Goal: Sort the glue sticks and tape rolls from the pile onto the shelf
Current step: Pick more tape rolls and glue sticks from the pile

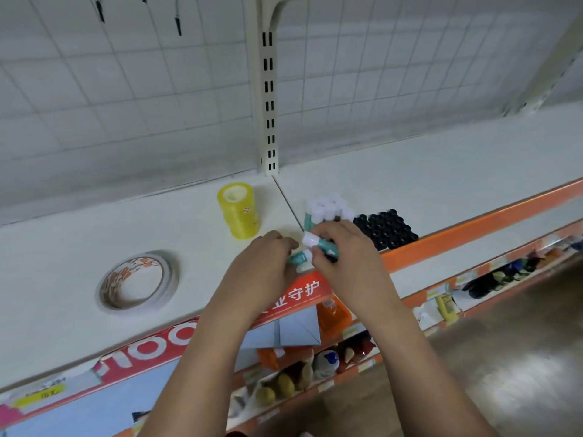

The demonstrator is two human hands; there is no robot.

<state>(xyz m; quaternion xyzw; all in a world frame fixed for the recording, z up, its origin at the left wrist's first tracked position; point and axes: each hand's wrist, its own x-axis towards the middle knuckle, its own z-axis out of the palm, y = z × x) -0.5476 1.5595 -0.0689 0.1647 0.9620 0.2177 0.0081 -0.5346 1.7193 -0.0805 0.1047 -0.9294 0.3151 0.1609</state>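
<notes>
My left hand [268, 266] and my right hand [344, 257] meet near the front edge of the white shelf [410, 184]. The right hand grips a teal glue stick with a white cap [318, 242]. The left hand pinches a second teal glue stick [299, 257] just below it. Behind the hands stands a cluster of white-capped glue sticks [328, 208], and beside it on the right a cluster of black-capped glue sticks [386, 228]. A yellow stack of tape rolls [238, 209] stands upright to the left. A wide flat tape roll [138, 282] lies further left.
A slotted upright post [268, 99] and a wire grid back panel [126, 89] rise behind the shelf. The shelf's front carries an orange and red price strip [441, 241]. Lower shelves hold packaged goods [315, 364]. Brown floor [504, 357] lies at right.
</notes>
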